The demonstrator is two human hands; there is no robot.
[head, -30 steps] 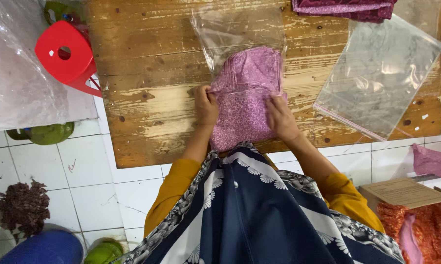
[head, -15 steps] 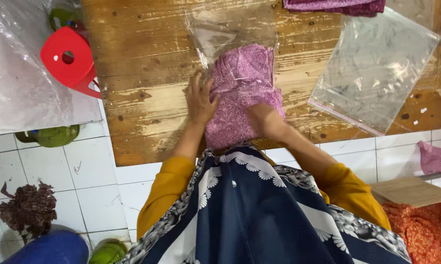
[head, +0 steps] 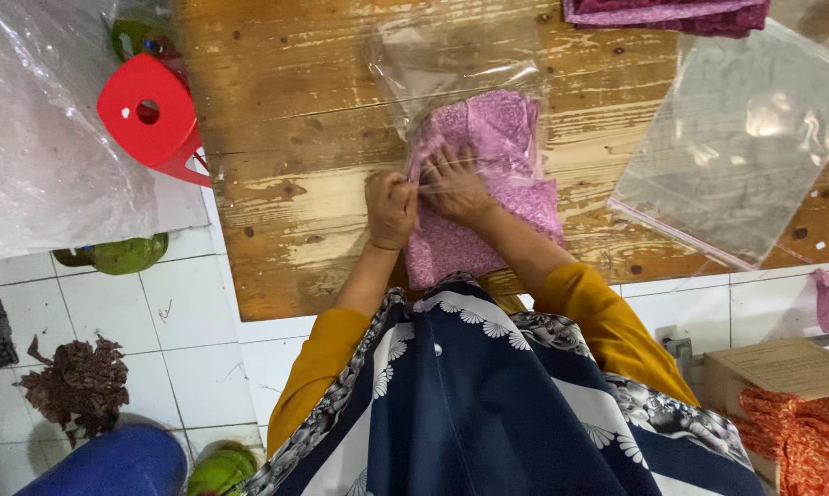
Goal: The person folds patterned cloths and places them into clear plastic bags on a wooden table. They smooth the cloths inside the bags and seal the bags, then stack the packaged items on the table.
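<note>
Item 1: folded pink lace-patterned fabric (head: pixel 488 197), lying on the worn wooden tabletop (head: pixel 286 184) near its front edge, far end tucked into the mouth of a clear plastic bag (head: pixel 456 64) that extends away toward the far side. Item 2: left hand (head: pixel 391 209), fingers curled closed, pinching the bag's open edge at the left side of the fabric. Item 3: right hand (head: pixel 453 184), just right of the left hand and touching it, fingers spread fairly flat and pressed down on the fabric, seemingly under or against the plastic film; whether it grips anything cannot be told. Both arms wear mustard-yellow sleeves (head: pixel 607 321), above a navy garment with white fan pattern (head: pixel 488 413). Item 4: second clear plastic bag with pink seal strip (head: pixel 736 147), flat on the table, well to the right. Item 5: dark magenta folded cloth (head: pixel 671 14), far right edge of the table. Item 6: red plastic stool with round hole (head: pixel 152 119), left of the table on the white tiled floor (head: pixel 185 340). Item 7: large sheet of clear plastic (head: pixel 38 129), far left. Item 8: cardboard box holding orange fabric (head: pixel 791 404), near right.
</note>
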